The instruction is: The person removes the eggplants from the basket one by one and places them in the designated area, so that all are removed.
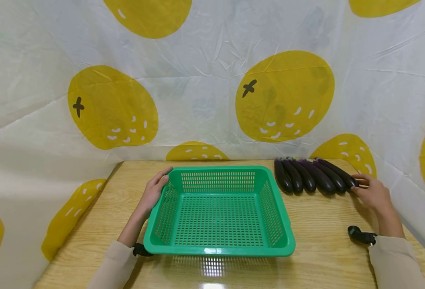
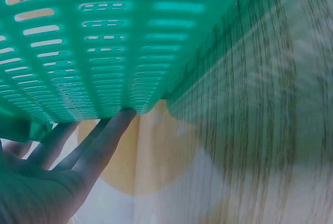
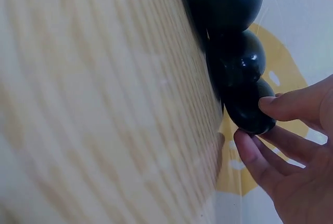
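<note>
In the head view, a green plastic basket [image 1: 283, 224] with slotted walls and a slotted floor stands mid-table, nothing inside it. My left hand [image 1: 152, 196] holds its left rim near the far corner, thumb on the rim. From the left wrist, that hand's fingers [image 2: 104, 148] lie along the outside of the slotted wall. Several dark purple eggplants [image 1: 324, 180] lie side by side at the back right. My right hand [image 1: 374, 195] pinches the rounded near end of the rightmost eggplant [image 3: 247, 112], its thumb on top and fingertips at the end.
The wooden table [image 1: 324, 224] runs back to a white cloth [image 1: 198, 104] printed with yellow fruit, which hangs behind and along both sides. Dark wrist cameras [image 1: 360, 236] are strapped at both sleeves. The leftmost eggplant lies close to the basket's right rim.
</note>
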`<action>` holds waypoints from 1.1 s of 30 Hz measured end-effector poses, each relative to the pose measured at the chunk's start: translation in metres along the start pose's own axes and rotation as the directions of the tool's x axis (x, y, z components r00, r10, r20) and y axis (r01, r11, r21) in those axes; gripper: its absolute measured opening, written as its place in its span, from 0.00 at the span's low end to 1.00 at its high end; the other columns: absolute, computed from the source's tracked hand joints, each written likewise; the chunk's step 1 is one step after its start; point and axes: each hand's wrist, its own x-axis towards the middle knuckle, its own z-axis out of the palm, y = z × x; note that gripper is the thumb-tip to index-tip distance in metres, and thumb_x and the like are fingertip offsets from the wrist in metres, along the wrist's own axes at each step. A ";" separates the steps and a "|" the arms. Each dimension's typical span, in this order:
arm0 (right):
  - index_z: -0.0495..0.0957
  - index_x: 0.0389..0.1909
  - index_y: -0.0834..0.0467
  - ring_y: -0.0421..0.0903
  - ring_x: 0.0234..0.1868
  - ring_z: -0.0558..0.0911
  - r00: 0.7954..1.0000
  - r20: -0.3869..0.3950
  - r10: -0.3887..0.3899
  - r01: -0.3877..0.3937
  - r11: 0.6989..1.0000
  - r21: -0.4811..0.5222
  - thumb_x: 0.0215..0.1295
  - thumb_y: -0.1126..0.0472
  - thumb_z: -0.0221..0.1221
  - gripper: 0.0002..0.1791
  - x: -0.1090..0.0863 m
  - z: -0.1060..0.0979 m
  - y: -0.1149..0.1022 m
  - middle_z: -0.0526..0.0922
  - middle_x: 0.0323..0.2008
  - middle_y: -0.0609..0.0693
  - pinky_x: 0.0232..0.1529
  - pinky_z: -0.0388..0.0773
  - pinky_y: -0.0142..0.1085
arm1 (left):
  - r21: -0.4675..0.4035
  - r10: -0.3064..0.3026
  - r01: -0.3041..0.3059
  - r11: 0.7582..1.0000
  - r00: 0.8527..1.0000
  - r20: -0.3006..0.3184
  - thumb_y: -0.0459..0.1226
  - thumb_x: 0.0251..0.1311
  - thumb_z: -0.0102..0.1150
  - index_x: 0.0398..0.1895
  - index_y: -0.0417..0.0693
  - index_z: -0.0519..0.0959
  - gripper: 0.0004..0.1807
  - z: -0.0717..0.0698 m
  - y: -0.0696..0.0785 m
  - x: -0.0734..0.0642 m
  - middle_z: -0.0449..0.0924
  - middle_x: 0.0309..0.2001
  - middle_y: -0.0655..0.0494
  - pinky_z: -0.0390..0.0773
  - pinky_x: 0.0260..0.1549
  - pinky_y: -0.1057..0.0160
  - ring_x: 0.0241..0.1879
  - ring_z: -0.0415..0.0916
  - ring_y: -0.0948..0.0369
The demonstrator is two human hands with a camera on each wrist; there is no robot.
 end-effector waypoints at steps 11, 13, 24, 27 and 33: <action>0.60 0.74 0.72 0.82 0.64 0.63 0.999 0.027 0.018 -0.019 0.999 0.039 0.78 0.63 0.50 0.30 0.003 0.002 -0.002 0.65 0.66 0.83 0.60 0.61 0.72 | 0.003 0.001 -0.001 1.000 1.000 -0.004 0.50 0.83 0.41 0.80 0.55 0.63 0.28 0.000 0.000 0.000 0.73 0.71 0.42 0.78 0.51 0.68 0.63 0.76 0.46; 0.58 0.75 0.72 0.83 0.65 0.63 0.999 0.040 0.018 -0.020 0.999 0.050 0.79 0.62 0.49 0.30 0.002 0.002 -0.001 0.64 0.67 0.83 0.60 0.62 0.72 | 0.004 0.002 -0.002 1.000 1.000 -0.004 0.49 0.83 0.41 0.80 0.55 0.63 0.28 0.000 0.000 0.000 0.74 0.71 0.41 0.78 0.51 0.68 0.63 0.76 0.46; 0.56 0.75 0.74 0.84 0.65 0.61 0.998 0.057 0.025 -0.030 0.997 0.076 0.80 0.60 0.48 0.31 -0.002 0.002 -0.005 0.62 0.67 0.84 0.59 0.64 0.71 | 0.009 0.007 -0.007 1.000 1.000 0.005 0.48 0.83 0.39 0.80 0.53 0.63 0.27 0.001 0.000 -0.001 0.74 0.70 0.41 0.78 0.50 0.67 0.62 0.77 0.44; 0.56 0.75 0.74 0.84 0.65 0.61 0.998 0.061 0.030 -0.035 0.996 0.082 0.80 0.60 0.48 0.32 -0.003 0.001 -0.006 0.61 0.68 0.84 0.58 0.65 0.71 | 0.006 0.005 -0.005 1.000 1.000 0.007 0.47 0.83 0.39 0.80 0.54 0.63 0.27 0.001 0.000 -0.001 0.74 0.70 0.40 0.79 0.49 0.67 0.62 0.77 0.44; 0.55 0.76 0.73 0.83 0.64 0.62 0.997 0.068 0.031 -0.037 0.996 0.085 0.80 0.59 0.48 0.32 -0.001 0.001 -0.003 0.61 0.68 0.85 0.55 0.68 0.68 | 0.018 0.010 -0.011 1.000 1.000 0.005 0.48 0.83 0.39 0.81 0.54 0.62 0.28 0.000 0.001 -0.001 0.73 0.71 0.40 0.77 0.50 0.68 0.63 0.76 0.44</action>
